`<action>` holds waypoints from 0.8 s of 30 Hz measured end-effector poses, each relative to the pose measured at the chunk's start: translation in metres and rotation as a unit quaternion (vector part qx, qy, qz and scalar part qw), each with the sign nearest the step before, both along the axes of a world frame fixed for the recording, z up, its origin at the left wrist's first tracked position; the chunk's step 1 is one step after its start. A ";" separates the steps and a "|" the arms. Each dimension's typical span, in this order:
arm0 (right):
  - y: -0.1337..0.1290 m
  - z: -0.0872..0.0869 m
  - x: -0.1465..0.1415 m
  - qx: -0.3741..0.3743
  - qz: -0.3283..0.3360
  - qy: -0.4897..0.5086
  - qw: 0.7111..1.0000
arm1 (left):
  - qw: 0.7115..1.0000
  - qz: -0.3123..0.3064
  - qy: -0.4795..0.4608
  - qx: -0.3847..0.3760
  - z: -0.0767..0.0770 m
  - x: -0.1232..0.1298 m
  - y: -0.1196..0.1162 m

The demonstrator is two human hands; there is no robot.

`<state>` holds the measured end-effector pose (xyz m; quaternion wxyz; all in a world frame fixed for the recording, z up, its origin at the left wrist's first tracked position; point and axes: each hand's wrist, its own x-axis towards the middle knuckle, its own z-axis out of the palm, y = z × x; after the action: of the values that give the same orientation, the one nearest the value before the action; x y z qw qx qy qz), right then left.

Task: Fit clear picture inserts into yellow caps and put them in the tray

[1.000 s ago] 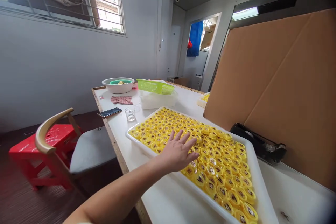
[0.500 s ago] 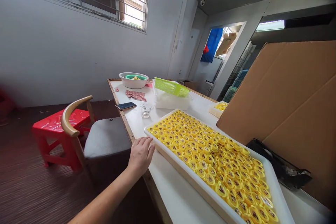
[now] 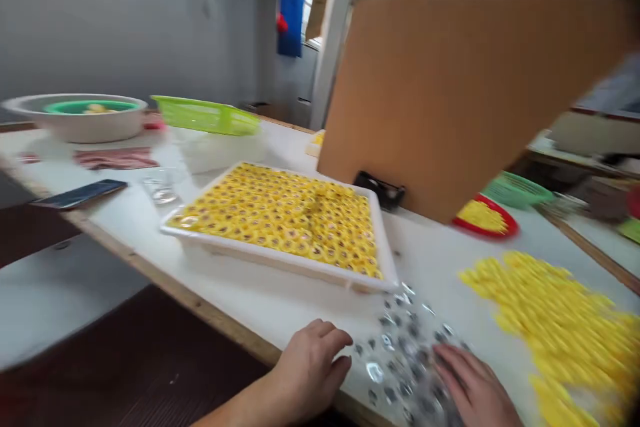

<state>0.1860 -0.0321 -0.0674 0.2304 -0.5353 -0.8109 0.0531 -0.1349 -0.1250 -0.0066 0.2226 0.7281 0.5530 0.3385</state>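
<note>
- Left hand [image 3: 311, 368] now rests open at the table edge, no longer at the tray, its fingertips just beside the blurred scatter.
- Right hand [image 3: 473, 388], newly in my view, lies open on small silvery pieces [image 3: 403, 353], well apart from the left, clamped on nothing.
- White tray [image 3: 280, 264] of yellow caps [image 3: 280, 213] sits ahead, untouched.
- Loose yellow pieces [image 3: 550, 327] lie right of my hands.

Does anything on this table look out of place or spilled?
Yes. Loose yellow pieces lie spread straight on the tabletop, unlike those in the white tray. Small shiny clear pieces lie scattered between the left hand and right hand. Blur hides detail.
</note>
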 end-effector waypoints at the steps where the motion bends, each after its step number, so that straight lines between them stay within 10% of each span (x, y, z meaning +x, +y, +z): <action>1: -0.007 0.008 0.003 0.013 0.008 -0.003 1.000 | 0.999 -0.026 0.018 -0.029 0.001 0.008 0.004; 9: -0.007 0.039 -0.009 0.004 -0.028 0.065 0.997 | 0.983 -0.077 0.096 -0.135 0.004 0.043 0.039; 13: 0.016 0.050 -0.017 -0.111 -0.065 0.199 0.972 | 0.997 -0.065 0.020 -0.046 0.005 0.039 0.040; 18: 0.073 0.067 -0.059 -0.226 -0.052 0.298 0.926 | 0.943 0.291 0.024 0.158 0.042 -0.092 0.050; 21: 0.098 0.070 -0.087 -0.231 -0.051 0.318 0.918 | 0.859 0.494 0.083 0.105 0.065 -0.194 0.043; 24: 0.110 0.066 -0.104 -0.233 -0.062 0.302 0.923 | 0.814 0.561 0.148 0.020 0.067 -0.251 0.027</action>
<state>0.0820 0.0780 -0.0009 0.3360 -0.5819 -0.6329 0.3846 -0.3860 -0.0978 0.0604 -0.1047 0.3368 0.8851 0.3037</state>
